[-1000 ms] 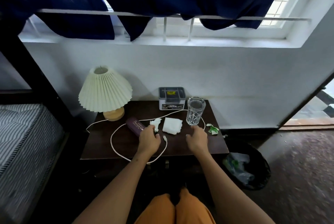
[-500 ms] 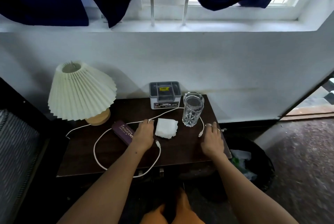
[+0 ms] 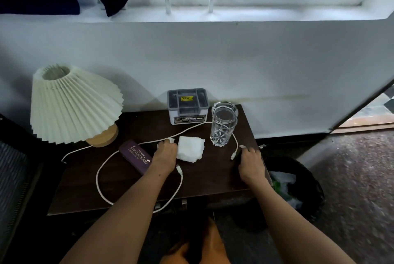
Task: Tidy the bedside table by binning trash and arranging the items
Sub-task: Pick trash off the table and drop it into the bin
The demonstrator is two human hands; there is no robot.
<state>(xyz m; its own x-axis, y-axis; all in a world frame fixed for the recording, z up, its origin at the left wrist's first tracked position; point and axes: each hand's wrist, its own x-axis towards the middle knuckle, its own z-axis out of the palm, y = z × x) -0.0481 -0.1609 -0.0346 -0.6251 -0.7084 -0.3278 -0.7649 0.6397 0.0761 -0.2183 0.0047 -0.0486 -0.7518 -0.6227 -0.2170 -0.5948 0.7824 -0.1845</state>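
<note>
On the dark wooden bedside table (image 3: pixel 209 180), my left hand (image 3: pixel 165 155) is curled over a small crumpled tissue (image 3: pixel 171 140), whose white bits poke out past the fingers. My right hand (image 3: pixel 250 161) is closed over a paper wrapper scrap (image 3: pixel 242 146) at the table's right edge; most of the scrap is hidden. Between the hands lies a folded white napkin (image 3: pixel 189 150). A purple spectacle case (image 3: pixel 135 155) lies just left of my left hand. A white cable (image 3: pixel 100 187) loops across the tabletop.
An empty cut glass (image 3: pixel 223 124) stands behind the napkin, beside a grey-lidded organiser box (image 3: pixel 187 105). A pleated cream lamp (image 3: pixel 72 104) fills the back left corner. A black bin (image 3: pixel 302 191) holding trash sits on the floor, right of the table. A striped mattress lies at the far left.
Both hands moved forward: the left now covers the crumpled tissue, and the right shifted right onto the wrapper at the table edge. My head has come closer and lower.
</note>
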